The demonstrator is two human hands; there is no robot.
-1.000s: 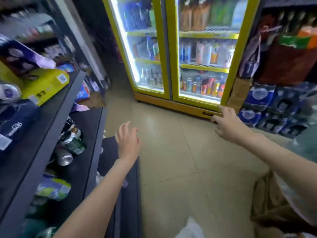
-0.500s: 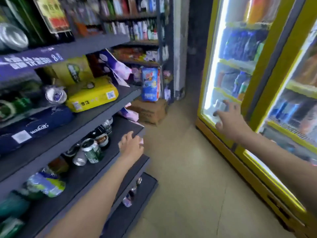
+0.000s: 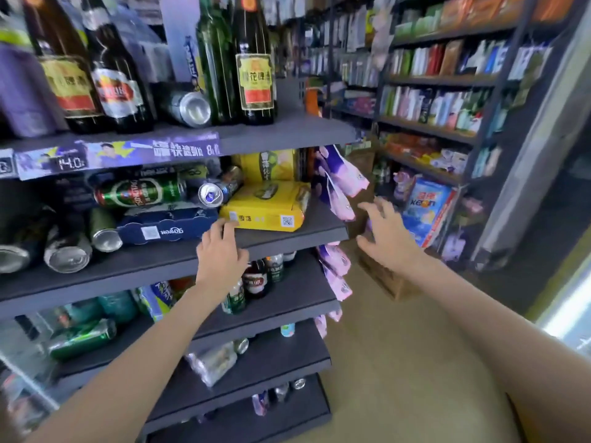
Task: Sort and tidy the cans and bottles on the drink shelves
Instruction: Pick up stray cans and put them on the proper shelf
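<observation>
We face a dark grey, matte metal drink shelf unit [image 3: 287, 135] that fills the left of the view, from 7 o'clock up to 12 o'clock. On the top board stand tall glass bottles: a dark brown one with a yellow and red paper label [image 3: 254, 59] at 12 o'clock, a plain green one [image 3: 216, 65] just beside it, and two more brown bottles [image 3: 96, 68] at 10 o'clock. A silver can [image 3: 188, 105] lies on its side between them, round end toward us.

On the board below, at 9 o'clock, a glossy green can [image 3: 140, 191] lies on its side on top of a flat navy carton [image 3: 166, 227]. A can with a blue and silver end [image 3: 212, 193] leans against a yellow cardboard box [image 3: 265, 204], and more silver-ended cans [image 3: 68, 254] lie tipped at the far left.

Our left hand [image 3: 220, 254] is near the centre, fingers loosely bent, its fingertips touching the lower front corner of the yellow cardboard box; it grips nothing. Our right hand [image 3: 387, 235] hovers at 3 o'clock off the shelf's end, fingers spread and relaxed, holding nothing, near soft purple packets [image 3: 339, 183] hanging there.

Lower boards, toward 6 o'clock, carry small upright bottles [image 3: 256, 281], a fallen green can [image 3: 83, 338] and a crinkled clear plastic pack [image 3: 211, 362]. The floor [image 3: 399, 362] is smooth and beige.
</observation>
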